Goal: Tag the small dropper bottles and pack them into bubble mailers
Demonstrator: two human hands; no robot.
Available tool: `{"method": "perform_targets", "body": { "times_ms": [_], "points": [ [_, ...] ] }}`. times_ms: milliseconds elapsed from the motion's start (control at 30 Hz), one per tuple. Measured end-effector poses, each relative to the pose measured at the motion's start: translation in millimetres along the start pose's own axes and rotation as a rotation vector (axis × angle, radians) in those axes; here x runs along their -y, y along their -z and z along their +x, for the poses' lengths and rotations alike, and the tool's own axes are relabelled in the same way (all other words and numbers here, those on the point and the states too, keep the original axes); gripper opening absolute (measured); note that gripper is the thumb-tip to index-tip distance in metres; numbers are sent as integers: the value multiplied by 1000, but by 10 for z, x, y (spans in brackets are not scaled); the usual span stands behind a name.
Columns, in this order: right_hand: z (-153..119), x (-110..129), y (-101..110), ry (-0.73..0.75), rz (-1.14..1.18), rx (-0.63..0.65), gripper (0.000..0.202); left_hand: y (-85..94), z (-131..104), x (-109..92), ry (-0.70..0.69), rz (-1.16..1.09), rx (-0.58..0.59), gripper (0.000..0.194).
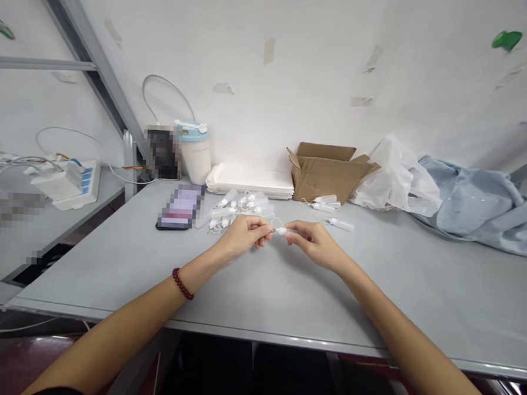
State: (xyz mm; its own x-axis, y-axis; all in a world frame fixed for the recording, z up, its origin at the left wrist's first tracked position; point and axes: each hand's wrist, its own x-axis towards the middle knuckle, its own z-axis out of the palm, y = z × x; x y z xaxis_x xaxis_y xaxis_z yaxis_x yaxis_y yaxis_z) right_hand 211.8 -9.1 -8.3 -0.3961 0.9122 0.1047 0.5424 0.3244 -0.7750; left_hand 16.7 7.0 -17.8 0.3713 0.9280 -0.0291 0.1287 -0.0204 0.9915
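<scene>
Between my hands, above the grey table (258, 291), is a small white-capped piece (281, 231) with a thin looped string. My right hand (312, 241) pinches this piece from the right. Thumb and fingertips of my left hand (248, 233) are closed on the end of its string, just left of the cap. Behind my left hand lies a pile of small clear tubes with white caps and strings (245, 203). Several similar tubes (341, 224) lie behind my right hand.
A phone (181, 208) and a blue-lidded cup (195, 152) stand left of a white stack (251, 181). Farther right are an open cardboard box (324, 177), a white plastic bag (397, 181) and light blue cloth (479, 203). A power strip (85, 185) is far left.
</scene>
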Motion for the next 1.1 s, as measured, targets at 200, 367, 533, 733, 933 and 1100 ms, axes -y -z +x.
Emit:
{"method": "perform_targets", "body": {
  "times_ms": [200,367,533,733,933,1100],
  "points": [
    [-3,-32,-42,18,-16,-6,26,-12,-11,11,-13,55,9,22],
    [-2,-46,-55,29,-32,-15,25,-20,-7,27,-9,88,30,20],
    [-1,-50,-79,26,-36,-20,24,-21,-2,37,-7,95,40,21],
    [7,-32,-75,33,-25,-32,25,-5,1,43,-3,52,43,21],
    [9,17,0,46,9,-42,29,44,24,-27,-37,24,37,24],
    [24,33,40,36,4,-32,31,59,37,-64,-51,47,1,22]
  ]
}}
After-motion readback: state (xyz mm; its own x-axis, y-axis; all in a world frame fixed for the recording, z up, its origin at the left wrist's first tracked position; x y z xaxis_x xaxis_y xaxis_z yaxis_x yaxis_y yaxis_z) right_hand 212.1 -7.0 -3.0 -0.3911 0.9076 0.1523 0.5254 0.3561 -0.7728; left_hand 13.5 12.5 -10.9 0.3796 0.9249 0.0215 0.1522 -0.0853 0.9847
